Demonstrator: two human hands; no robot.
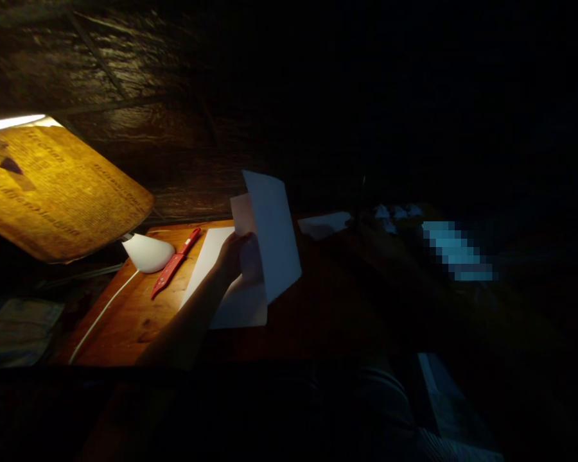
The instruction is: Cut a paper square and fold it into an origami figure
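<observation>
My left hand (232,255) is closed on a white sheet of paper (271,234), folded and held upright above the wooden table (139,314). Under it another white sheet (231,301) lies flat on the table. A red knife (175,263) lies just left of that sheet, next to a white cone-shaped object (148,252). My right hand is not visible in the dark right half of the view.
A yellow lamp shade (52,189) with printed text hangs over the table's left end, and a white cord (101,314) runs across the wood. More paper pieces (324,224) and crumpled scraps (395,215) lie at the back. The surroundings are very dark.
</observation>
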